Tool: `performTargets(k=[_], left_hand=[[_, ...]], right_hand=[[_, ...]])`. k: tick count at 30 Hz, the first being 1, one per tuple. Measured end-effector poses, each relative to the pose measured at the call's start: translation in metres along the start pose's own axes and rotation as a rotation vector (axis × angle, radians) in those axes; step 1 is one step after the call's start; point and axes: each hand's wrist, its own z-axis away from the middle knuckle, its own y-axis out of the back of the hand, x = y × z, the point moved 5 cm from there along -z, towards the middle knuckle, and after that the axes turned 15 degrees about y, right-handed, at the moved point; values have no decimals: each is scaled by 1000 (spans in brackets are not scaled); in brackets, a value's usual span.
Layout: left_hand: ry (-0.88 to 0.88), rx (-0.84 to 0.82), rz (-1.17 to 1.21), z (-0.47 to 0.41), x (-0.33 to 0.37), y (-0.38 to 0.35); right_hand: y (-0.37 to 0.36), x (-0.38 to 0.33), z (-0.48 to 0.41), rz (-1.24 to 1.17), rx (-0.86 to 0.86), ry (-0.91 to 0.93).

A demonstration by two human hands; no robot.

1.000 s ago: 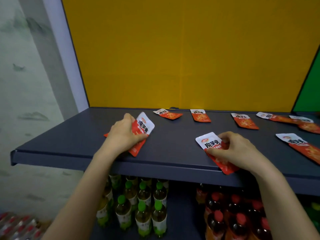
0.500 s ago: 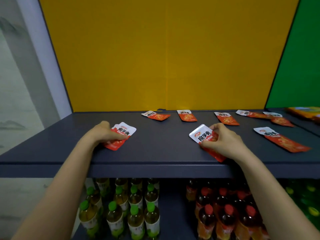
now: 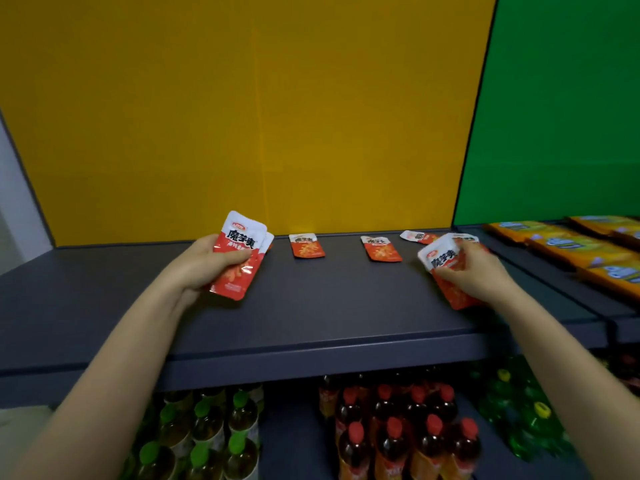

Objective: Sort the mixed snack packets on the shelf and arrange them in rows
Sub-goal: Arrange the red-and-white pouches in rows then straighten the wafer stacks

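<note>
I see a dark grey metal shelf (image 3: 329, 306) with loose red packets (image 3: 306, 245) along its back. My left hand (image 3: 204, 265) grips two stacked red-and-white foil snack packets (image 3: 239, 258) above it. My right hand (image 3: 478, 271) pinches another red-and-white packet (image 3: 440, 258) over the right side. I reckon the slick foil stack could fan out and slip. The labels read 魔芋爽

Dark grey shelf (image 3: 329, 306), matte. Yellow back panel (image 3: 242, 116) behind it, green back panel (image 3: 561, 109) to the right. Pale wall (image 3: 14, 209) far left. Below: green-capped bottles (image 3: 207, 427) left, red-capped bottles (image 3: 408, 431) centre, yellow-capped green bottles (image 3: 519, 410) right.
</note>
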Motion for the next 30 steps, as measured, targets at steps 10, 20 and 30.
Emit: performTargets(k=[10,20,30], left_hand=[[122,-20,141,-33,-3,-72],[109,-38,198,-45,12,-128],[114,-15,315,-70,53,-216]], right_hand=[[1,43,-11,-23,-240,-92],[9,55,-30,-208,-292,-37],[16,117,-111,-360,126,-198]])
